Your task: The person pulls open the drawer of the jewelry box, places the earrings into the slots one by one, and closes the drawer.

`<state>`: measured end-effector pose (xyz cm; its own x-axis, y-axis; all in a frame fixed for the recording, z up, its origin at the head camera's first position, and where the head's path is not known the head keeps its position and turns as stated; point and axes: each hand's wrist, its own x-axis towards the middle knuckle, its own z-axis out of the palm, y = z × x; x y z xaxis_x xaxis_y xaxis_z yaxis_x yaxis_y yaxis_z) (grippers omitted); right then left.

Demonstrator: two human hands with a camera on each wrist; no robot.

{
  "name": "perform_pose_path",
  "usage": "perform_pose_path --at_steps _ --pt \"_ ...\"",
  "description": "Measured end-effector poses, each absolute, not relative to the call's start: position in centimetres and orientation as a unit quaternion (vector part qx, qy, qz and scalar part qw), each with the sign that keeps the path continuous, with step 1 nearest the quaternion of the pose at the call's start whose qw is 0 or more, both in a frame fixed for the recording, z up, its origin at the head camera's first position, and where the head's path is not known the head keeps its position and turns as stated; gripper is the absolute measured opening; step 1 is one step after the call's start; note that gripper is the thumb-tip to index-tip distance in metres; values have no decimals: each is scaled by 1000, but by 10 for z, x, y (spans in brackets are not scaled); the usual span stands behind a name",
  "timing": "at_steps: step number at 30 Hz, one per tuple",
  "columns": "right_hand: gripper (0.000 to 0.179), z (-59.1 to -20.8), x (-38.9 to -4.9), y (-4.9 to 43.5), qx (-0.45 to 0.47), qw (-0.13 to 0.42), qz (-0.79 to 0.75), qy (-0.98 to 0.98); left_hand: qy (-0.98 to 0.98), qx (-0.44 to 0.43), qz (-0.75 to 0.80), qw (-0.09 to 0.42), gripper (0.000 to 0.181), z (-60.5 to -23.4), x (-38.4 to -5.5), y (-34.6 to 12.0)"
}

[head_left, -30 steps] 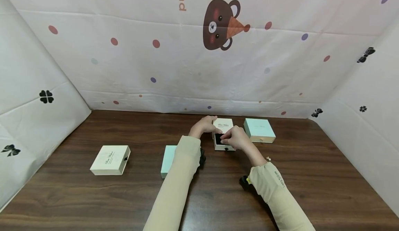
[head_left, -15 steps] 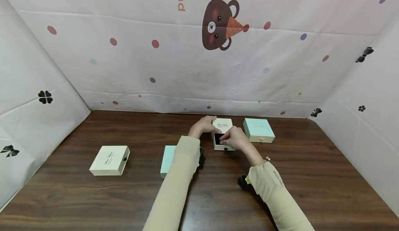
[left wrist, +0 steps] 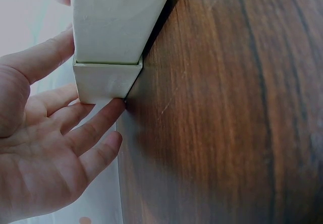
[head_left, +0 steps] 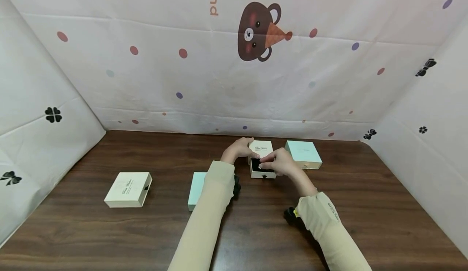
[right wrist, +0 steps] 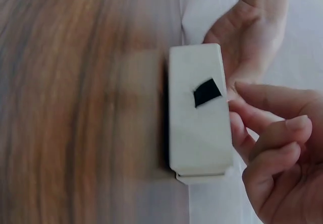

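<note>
A small white drawer-style gift box [head_left: 261, 146] stands at the back of the table, its black-lined drawer [head_left: 263, 174] pulled out toward me. My left hand [head_left: 241, 148] grips the box from the left. In the left wrist view, its thumb touches the white box [left wrist: 118, 24] and its fingers reach round the end. My right hand [head_left: 279, 162] is over the drawer, thumb and forefinger at the lining. The right wrist view shows the drawer front [right wrist: 199, 133] with a black pull tab [right wrist: 207, 93]. The fingertips are partly hidden, and whether anything small is between them is unclear.
A mint gift box [head_left: 304, 154] stands right of the white one. Another mint box [head_left: 196, 187] is partly covered by my left sleeve. Farther left lies a second white box [head_left: 128, 189]. A printed white cloth [head_left: 204, 76] hangs behind the wooden table [head_left: 91, 238].
My right hand has shifted slightly, its fingertips a little farther apart over the drawer. The left hand and the boxes stay in place; the head view tilts slightly.
</note>
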<state>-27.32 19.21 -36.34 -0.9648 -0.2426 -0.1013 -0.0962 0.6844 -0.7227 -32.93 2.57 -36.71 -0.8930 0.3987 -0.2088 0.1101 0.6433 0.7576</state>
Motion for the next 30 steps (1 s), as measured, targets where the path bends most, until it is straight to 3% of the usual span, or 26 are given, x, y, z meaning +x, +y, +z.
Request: perform_pose_path --at_steps 5,17,30 --pt "28 -360 -268 204 -66 128 -453 880 890 141 395 179 78 -368 -327 27" --pt "29 -365 -261 227 -46 125 -462 877 894 134 389 176 79 -381 -341 30" --pt "31 -369 -255 233 -56 139 -463 874 878 144 420 180 76 -370 -328 26"
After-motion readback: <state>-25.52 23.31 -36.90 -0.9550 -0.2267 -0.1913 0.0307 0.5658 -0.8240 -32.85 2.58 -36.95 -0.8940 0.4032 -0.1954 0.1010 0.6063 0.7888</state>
